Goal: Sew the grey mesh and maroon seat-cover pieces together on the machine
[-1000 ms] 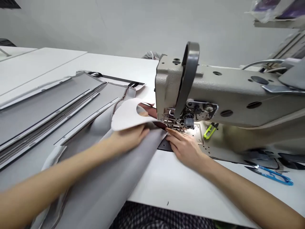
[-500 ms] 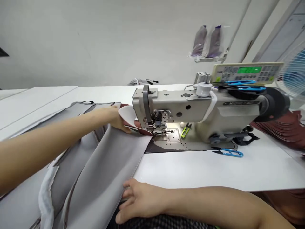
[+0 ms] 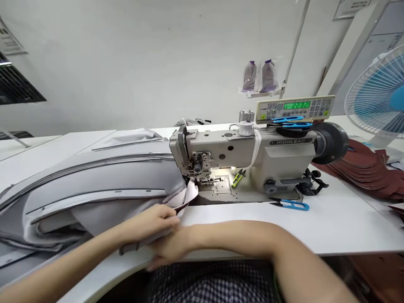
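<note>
A large grey fabric piece (image 3: 123,179) with dark seams and pale trim strips lies bunched left of the sewing machine (image 3: 217,147). Its narrow end runs up to the presser foot, with a pale flap and a bit of reddish-brown edge showing there. My left hand (image 3: 154,222) is closed on the fabric's near edge, just in front of the needle area. Right beside and below it is my right hand (image 3: 173,246), against the lower fabric edge. Motion smears its fingers, so its grip is unclear.
Yellow thread snips (image 3: 238,178) lie on the machine bed, and blue snips (image 3: 292,205) on the white table (image 3: 240,223). More blue-handled snips (image 3: 292,123) rest on the machine. Stacked reddish-brown pieces (image 3: 362,164) and a fan (image 3: 378,92) stand at the right.
The grey fabric has been turned and now lies bunched further back. My left hand has come nearer to my body, and my right hand has moved close to it. The view has shifted.
</note>
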`<state>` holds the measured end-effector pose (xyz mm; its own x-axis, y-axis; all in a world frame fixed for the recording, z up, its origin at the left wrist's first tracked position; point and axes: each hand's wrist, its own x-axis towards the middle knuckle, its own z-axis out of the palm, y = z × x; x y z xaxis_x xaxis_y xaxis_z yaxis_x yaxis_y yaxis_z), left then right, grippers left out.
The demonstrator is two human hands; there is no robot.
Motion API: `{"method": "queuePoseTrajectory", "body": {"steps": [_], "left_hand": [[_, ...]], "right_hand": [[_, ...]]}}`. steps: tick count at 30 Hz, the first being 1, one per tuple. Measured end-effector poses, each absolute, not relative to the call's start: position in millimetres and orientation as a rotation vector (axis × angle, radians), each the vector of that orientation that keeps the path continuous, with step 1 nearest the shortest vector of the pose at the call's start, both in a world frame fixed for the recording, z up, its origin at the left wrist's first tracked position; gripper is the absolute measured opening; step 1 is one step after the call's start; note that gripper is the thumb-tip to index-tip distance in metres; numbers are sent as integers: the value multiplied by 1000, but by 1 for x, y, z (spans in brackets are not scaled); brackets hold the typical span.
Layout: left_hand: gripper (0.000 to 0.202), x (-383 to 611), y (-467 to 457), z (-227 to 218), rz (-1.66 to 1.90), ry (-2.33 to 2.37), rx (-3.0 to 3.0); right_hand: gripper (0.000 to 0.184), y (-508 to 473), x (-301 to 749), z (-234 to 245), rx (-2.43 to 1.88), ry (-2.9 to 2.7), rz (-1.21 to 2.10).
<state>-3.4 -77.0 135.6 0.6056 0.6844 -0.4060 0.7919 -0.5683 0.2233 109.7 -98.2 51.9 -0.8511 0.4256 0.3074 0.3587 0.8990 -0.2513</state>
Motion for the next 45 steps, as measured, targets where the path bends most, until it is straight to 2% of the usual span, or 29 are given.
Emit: {"method": "queuePoseTrajectory", "body": {"steps": [2,4,6,8,12,15,17,22,28,33,37,38,41,45], "left_hand": [[35,-17,-70,128,-361,1251,2359],[39,-18,-66,126,-314,1292,2306],[45,-12,-63,129,-286,1310,2297],[46,-6,-60,135,-281,1357,2344],[39,-1,-47,142,-209,1517,2554],[64,6,-35,139,-393,1464,2839],[70,15,-26,137,-608,1396,2931],[40,23,9,137,-674,1360,2804],[44,5,12,97,-492,1597,2796],[43,12,12,66,42,1561,2997],[19,4,29,63,481,1388,3032],[21,-1,33,64,528,1244,3071],[26,-19,38,68,467,829,3160],[29,-26,35,71,146,665,3116]], "right_hand": [[40,-96,146,38,-624,-2706,245],[40,-89,173,30,-934,-2569,191],[49,-77,185,28,-1210,-2408,121],[56,-63,182,28,-1252,-2379,85],[39,-42,153,30,-1282,-2389,28],[39,-33,134,31,-1316,-2430,8],[30,-31,130,30,-1269,-2513,12],[25,-43,155,27,-1060,-2676,22],[32,-52,173,20,-947,-2719,-60],[43,-58,166,11,-949,-2693,-312],[40,-61,165,13,-972,-2705,-311],[39,-61,165,15,-972,-2709,-295],[39,-61,166,19,-974,-2701,-262],[35,-60,167,22,-971,-2699,-238]]}}
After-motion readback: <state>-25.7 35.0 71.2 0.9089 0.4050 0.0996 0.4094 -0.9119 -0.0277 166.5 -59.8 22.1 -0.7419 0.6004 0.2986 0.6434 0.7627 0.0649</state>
